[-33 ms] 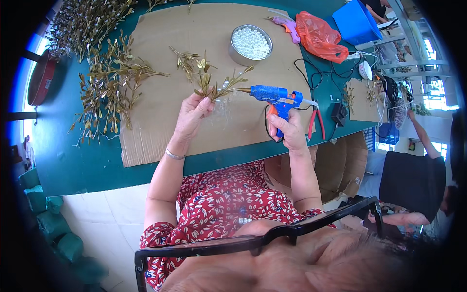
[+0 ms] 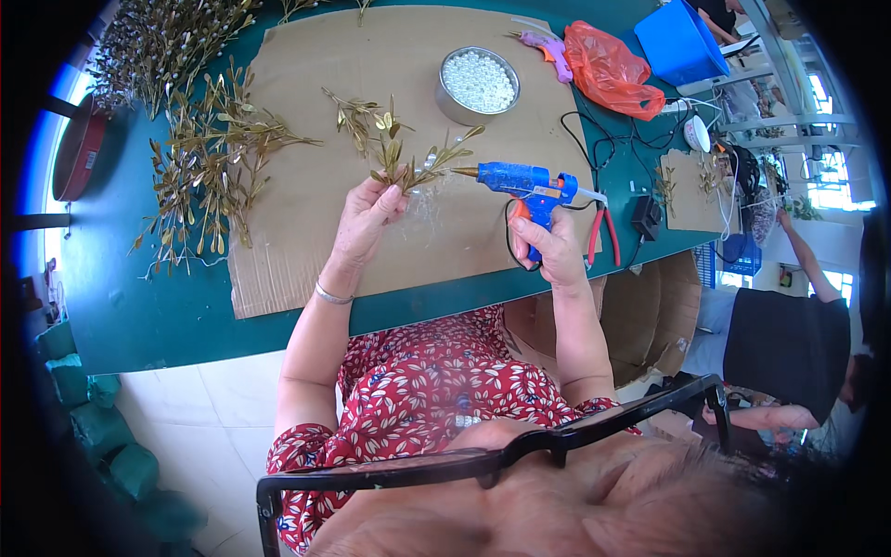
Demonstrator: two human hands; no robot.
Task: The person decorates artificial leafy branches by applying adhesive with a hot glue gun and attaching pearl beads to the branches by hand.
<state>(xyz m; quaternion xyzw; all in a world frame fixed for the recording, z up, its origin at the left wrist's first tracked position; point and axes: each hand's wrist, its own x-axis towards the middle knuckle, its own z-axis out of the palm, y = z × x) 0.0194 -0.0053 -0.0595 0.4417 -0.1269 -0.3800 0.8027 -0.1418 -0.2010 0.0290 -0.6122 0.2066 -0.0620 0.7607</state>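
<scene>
Here your left hand (image 2: 364, 215) pinches the gold leaf sprig (image 2: 418, 167) by its stem above the cardboard (image 2: 306, 232); it looks light, thin and easily bent. Your right hand (image 2: 548, 251) wraps closed around the blue glue gun (image 2: 524, 181), nozzle just beside the sprig.

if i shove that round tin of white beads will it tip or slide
The tin looks low and wide, so it would probably slide on the cardboard rather than tip. It is open and nearly full of beads, so a hard shove may spill some, and they would likely roll.
</scene>
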